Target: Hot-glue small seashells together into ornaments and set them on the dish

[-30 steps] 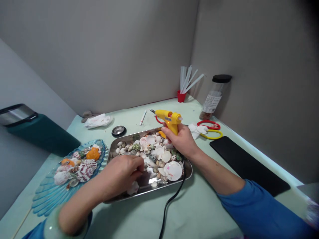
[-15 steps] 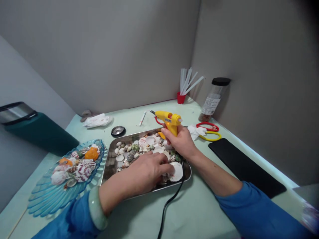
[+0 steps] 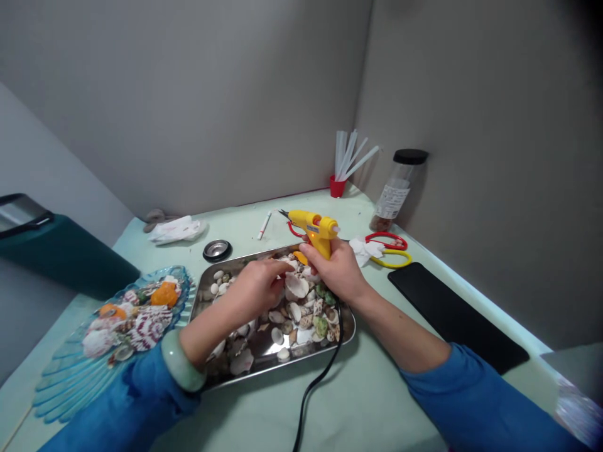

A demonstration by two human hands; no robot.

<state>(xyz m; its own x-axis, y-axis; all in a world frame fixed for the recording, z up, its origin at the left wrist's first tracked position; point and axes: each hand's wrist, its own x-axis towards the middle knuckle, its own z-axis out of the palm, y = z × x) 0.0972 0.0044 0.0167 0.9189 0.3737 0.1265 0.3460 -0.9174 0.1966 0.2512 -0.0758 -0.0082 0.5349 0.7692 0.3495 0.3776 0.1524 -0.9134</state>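
My right hand is closed around the grip of a yellow glue gun, held upright over the far right corner of a steel tray. The tray is full of several loose seashells. My left hand rests among the shells in the middle of the tray, fingers curled and pressed onto them close to a pale shell; whether it holds one is hidden. The gun's black cord runs down toward me.
A blue glass dish with shells stuck on it lies at the left. Behind are a small metal cap, a white marker, crumpled tissue, a red cup of glue sticks, a jar, scissors, and a black pad.
My left hand swept from the tray's near left to its right side, then back up to the middle, stirring the shells. The right hand and glue gun stayed nearly still.
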